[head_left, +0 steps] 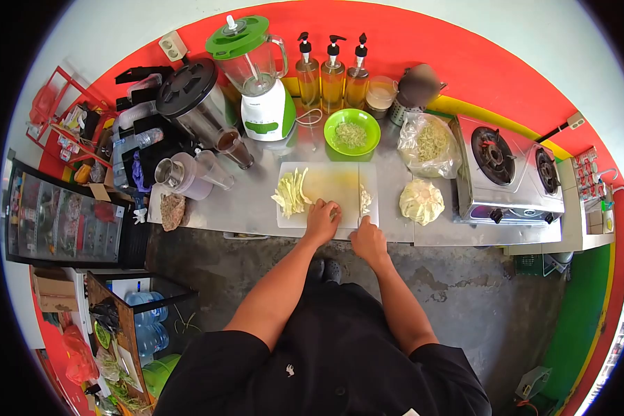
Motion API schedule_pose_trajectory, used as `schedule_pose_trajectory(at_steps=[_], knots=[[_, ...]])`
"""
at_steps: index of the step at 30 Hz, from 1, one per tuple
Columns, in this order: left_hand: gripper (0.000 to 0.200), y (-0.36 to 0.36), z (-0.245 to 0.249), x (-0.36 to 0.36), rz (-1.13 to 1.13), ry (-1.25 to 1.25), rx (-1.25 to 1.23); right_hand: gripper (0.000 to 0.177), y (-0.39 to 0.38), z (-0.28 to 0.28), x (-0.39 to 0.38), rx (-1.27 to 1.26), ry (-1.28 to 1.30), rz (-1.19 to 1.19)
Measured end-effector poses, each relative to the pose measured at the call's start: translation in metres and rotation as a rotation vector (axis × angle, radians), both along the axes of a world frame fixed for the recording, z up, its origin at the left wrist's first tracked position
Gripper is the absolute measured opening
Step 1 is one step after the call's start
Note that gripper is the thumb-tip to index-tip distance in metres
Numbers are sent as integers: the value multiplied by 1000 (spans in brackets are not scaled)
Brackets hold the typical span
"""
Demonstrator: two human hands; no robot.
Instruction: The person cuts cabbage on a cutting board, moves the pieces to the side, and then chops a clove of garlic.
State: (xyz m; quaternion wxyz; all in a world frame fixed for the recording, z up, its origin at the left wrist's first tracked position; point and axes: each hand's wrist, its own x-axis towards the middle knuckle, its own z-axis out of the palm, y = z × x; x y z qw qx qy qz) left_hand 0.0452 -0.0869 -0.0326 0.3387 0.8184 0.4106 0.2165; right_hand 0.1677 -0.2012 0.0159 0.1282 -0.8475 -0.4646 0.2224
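A white cutting board (320,220) lies at the counter's front edge. My right hand (369,243) is closed around the handle of a knife (359,197), whose blade points away from me across the board. My left hand (323,219) rests on the board left of the blade, fingers curled; whatever is under them is hidden. Pale green cabbage strips (291,193) lie on the board's left side. Small chopped pale pieces (366,200) sit right of the blade. To the right of the board is a cabbage head (421,202).
Behind the board stands a green bowl (369,144) of shredded cabbage, beside a plastic bag (428,147) of more shreds. A blender (265,111), several pump bottles (333,80) and a gas stove (506,173) line the counter. Cups (187,177) stand left.
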Motion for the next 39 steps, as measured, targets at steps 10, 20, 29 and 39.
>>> schedule_pose_trajectory(at_steps=[10, 20, 29, 39], knots=[[21, -2, -2, -6, -4, -147, -32, 35, -2, 3, -26, -19, 68, 175], [24, -4, -1, -8, -9, -134, 32, 36, 6, -1, -46, -105, 30, 132], [18, 1, -2, -16, -61, -223, -6, 38, 4, 8, -46, -140, 68, 147], [17, 0, 5, -15, -79, -172, -12, 42, 6, 9, -43, -122, 117, 131]])
